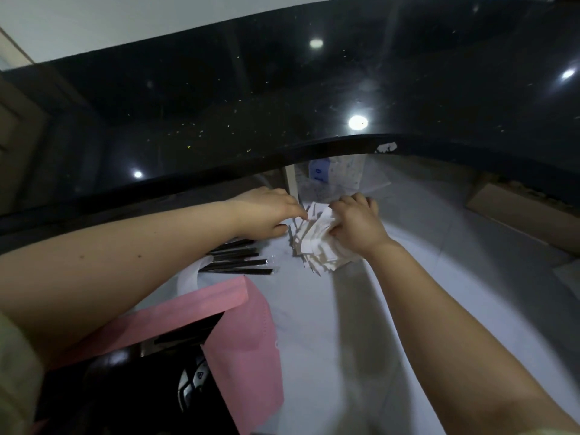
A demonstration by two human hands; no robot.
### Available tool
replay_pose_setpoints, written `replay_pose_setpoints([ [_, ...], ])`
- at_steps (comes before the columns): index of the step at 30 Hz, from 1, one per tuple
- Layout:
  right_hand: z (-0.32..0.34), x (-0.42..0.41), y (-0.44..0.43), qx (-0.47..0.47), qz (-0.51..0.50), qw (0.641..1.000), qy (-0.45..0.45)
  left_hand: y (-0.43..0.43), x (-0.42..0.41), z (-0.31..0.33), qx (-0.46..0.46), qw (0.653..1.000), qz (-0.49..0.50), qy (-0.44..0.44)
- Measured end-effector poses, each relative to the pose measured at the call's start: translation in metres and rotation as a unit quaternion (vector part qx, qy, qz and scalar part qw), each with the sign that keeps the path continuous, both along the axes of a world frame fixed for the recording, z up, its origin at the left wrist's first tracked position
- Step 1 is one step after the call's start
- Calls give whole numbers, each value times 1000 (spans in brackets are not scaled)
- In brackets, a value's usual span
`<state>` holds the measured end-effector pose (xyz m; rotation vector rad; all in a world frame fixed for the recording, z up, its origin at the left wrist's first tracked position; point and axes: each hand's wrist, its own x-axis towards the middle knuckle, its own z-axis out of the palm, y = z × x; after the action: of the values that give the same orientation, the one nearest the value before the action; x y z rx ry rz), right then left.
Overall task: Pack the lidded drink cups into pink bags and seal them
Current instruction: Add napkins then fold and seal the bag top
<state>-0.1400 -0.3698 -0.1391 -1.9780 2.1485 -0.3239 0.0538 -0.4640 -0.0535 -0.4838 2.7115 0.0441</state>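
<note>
Risks, near to far:
- pink bag at 7 o'clock lies on the desk with its mouth open and something dark inside. Probably the lidded cup, can't confirm. The left forearm crosses right over the bag, so pulling that arm back carelessly could drag or tip it.
- black wrapped straws lie loose just beyond the bag, under the left wrist. A wrist sweep would scatter them or roll them off.
- napkin stack, just past centre at 1 o'clock, is fanned and ragged. Pulling one sheet will likely bring several, or the stack spills if the grip slackens.

Fingers:
- left hand: fingers close together and nearly straight, tips touching the stack's 10 o'clock edge. The thumb sits apart and lower, so I see no closed pinch. It's touching, not holding.
- right hand: fingers curled tight round the stack's 3 o'clock side, gripping it.

Far: papers tucked under the glossy black ledge at 12 o'clock, just behind the hands. A spill could slide in there.

Bag isn't sealed yet.
</note>
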Motion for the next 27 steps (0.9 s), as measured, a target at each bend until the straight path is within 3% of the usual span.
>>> replay_pose_setpoints([
  [4, 7, -6, 4, -40, 24, 999, -3, 2, 1, 7, -8, 1000, 0, 0],
  [11, 77, -4, 21, 26, 14, 999, 23, 16, 7, 38, -54, 998, -18, 19],
  [15, 124, 9, 42, -40, 6, 999, 9, 29, 23, 74, -128, 988, -67, 61],
  [19, 168, 39, 65, -98, 15, 995, 0, 47, 53, 108, -209, 970, -56, 108],
  [27, 229, 134, 114, -205, -4, 979, 8, 103, 150, 144, -246, 947, 11, 207],
])
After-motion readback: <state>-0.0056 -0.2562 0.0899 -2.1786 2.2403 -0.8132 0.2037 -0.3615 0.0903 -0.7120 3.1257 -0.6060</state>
